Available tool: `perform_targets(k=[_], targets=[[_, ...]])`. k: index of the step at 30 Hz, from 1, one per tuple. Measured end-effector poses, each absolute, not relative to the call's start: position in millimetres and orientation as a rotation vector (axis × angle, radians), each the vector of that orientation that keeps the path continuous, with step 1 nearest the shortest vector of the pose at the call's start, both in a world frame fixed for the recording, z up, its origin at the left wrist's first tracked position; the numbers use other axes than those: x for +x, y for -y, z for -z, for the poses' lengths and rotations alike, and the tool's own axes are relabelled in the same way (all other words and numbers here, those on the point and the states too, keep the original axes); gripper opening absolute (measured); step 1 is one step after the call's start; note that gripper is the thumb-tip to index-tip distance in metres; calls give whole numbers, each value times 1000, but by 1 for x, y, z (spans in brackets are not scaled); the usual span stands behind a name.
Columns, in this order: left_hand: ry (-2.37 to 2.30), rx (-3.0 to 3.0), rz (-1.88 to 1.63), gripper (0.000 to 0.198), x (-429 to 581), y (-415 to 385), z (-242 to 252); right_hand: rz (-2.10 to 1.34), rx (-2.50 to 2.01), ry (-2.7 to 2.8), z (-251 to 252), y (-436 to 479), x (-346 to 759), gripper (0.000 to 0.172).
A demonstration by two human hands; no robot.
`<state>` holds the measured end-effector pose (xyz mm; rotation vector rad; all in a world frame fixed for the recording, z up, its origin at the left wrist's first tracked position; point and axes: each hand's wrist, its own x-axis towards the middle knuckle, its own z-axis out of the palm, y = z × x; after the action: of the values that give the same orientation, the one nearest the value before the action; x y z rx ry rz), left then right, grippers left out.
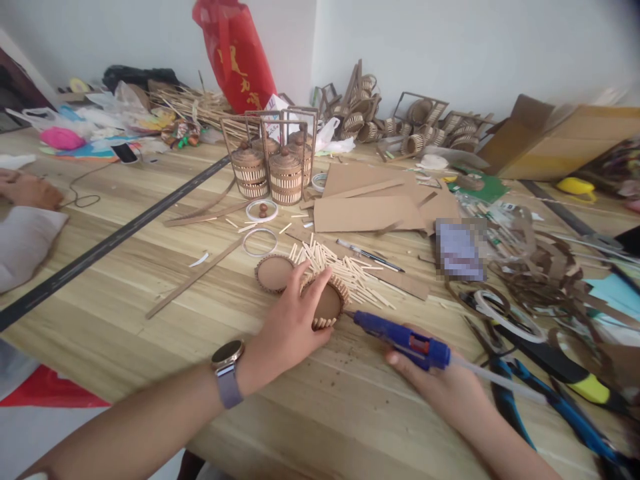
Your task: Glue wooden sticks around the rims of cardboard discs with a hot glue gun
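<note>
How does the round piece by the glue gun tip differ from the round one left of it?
The stick-edged piece has pale sticks around its rim; the other round piece has a dark brown rim without them. The left grip holds the stick-edged piece, while the other round piece lies unheld. The blue glue gun points at the stick-edged piece, not the other round piece. Both have flat brown bottoms.

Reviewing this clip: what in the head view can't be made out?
All in the head view:
- Fingertips of the right hand: hidden by the blue glue gun.
- Part of the round piece: covered by the left hand.
- Purplish item: pixelated.
- Another person's hand: cut off by the left edge.
</note>
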<state>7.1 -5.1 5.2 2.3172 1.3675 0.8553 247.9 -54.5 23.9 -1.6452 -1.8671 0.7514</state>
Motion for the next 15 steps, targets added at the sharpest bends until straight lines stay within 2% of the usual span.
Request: perform_targets(k=[2,6,8,11,15], targets=[[-1365,2320,-856,98,7,5,-5,-923,-1666,1849,-30,53,259,39],[-1366,2318,-847,98,6,5,-5,-1482,-1588,1888,-44,52,278,51],[-1369,2314,-848,98,6,5,-5,-1623,-1610,1893,-48,52,282,56],[-1371,2317,-855,97,6,5,-5,-1489,-1710,2005,-48,51,285,56],[-1375,2318,-853,96,7,4,-5,-1015,-1906,2169,-47,45,288,52]])
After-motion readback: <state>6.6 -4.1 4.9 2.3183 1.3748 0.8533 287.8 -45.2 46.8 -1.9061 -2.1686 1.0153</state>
